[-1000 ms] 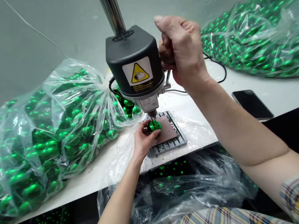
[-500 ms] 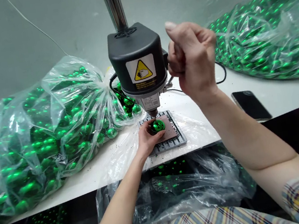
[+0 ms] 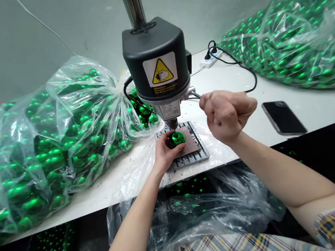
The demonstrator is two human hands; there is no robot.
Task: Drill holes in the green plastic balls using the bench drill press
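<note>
Your left hand (image 3: 165,150) pinches the green ball (image 3: 178,138) between thumb and fingers, so the ball sits at your fingertips, beyond the palm, over the brown pad (image 3: 191,143) and right under the drill (image 3: 159,68). Your right hand (image 3: 229,114) is curled in a fist around the end of the lever (image 3: 194,93), well apart from the ball.

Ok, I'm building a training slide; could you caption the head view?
Left hand holds a shiny green ball under the drill press while the right hand grips its lever.
</note>
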